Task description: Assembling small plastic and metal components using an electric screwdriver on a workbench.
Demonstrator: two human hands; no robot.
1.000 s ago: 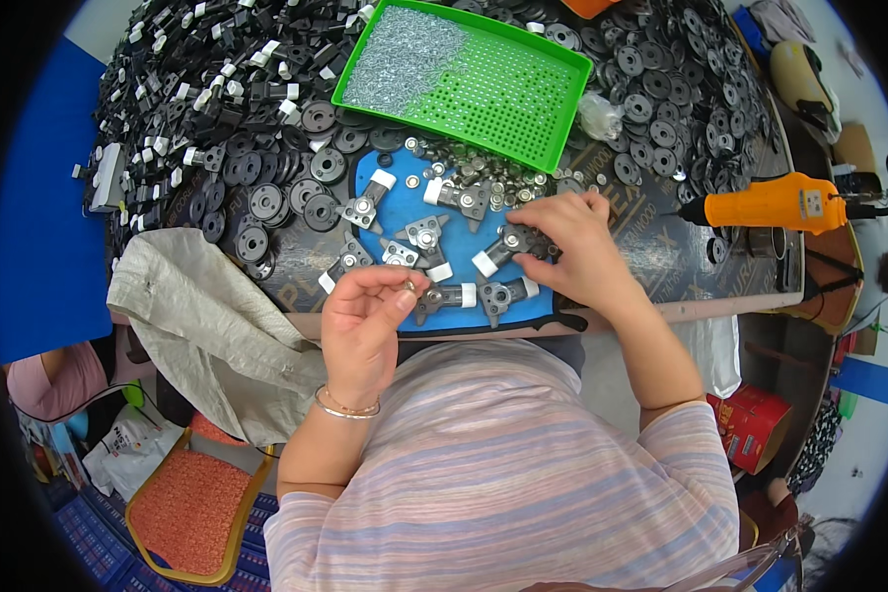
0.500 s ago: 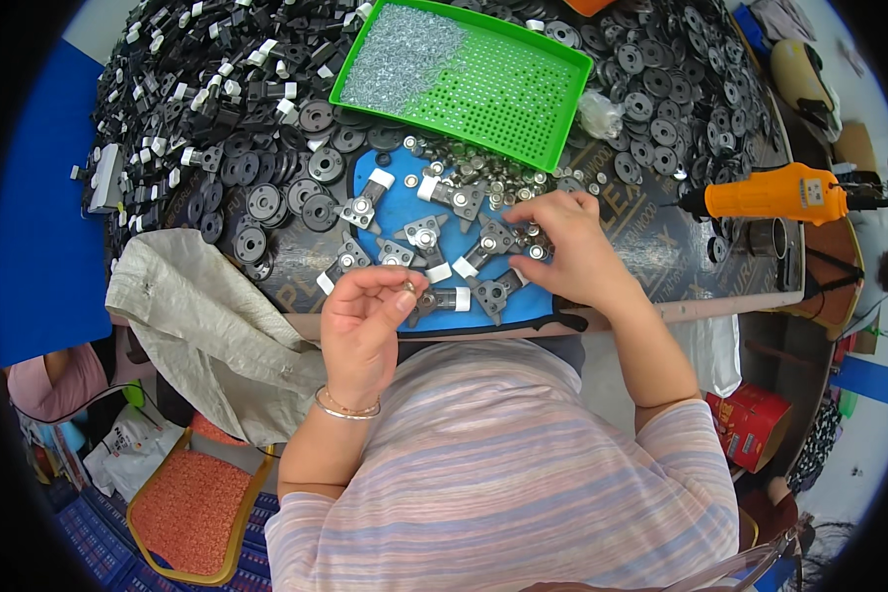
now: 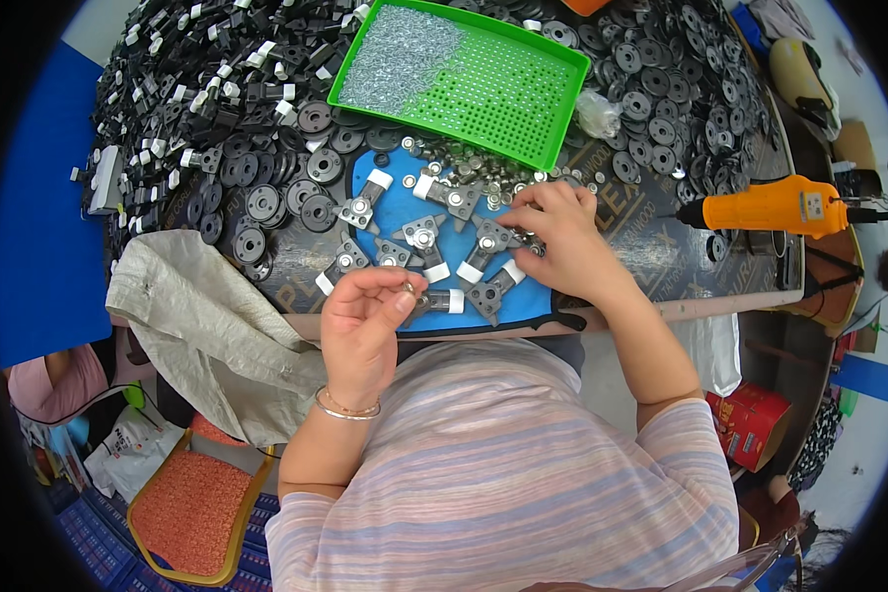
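Note:
My left hand (image 3: 363, 321) is closed in a pinch above the near edge of a blue mat (image 3: 385, 232), with a small shiny metal piece (image 3: 410, 288) between thumb and fingertips. Grey, white-tipped brackets lie spread over the mat, most carrying a round metal piece at the centre. My right hand (image 3: 562, 242) hovers at the mat's right side, thumb and index apart. Its fingertips are beside one bracket (image 3: 490, 237) and a few small metal pieces, partly hidden under the hand. Another bracket (image 3: 487, 296) lies just below them.
A green perforated tray (image 3: 508, 89) holding small silvery parts stands beyond the mat, with loose metal pieces (image 3: 479, 170) along its near side. Black discs (image 3: 651, 109) and white-tipped black parts (image 3: 217, 89) are heaped around. An orange power screwdriver (image 3: 775, 207) is at right; grey cloth (image 3: 202, 316) hangs at left.
My right thumb and fingers have drawn slightly closer together over the small metal pieces. The bracket below them has turned a little and shifted left. My left hand keeps its pinch.

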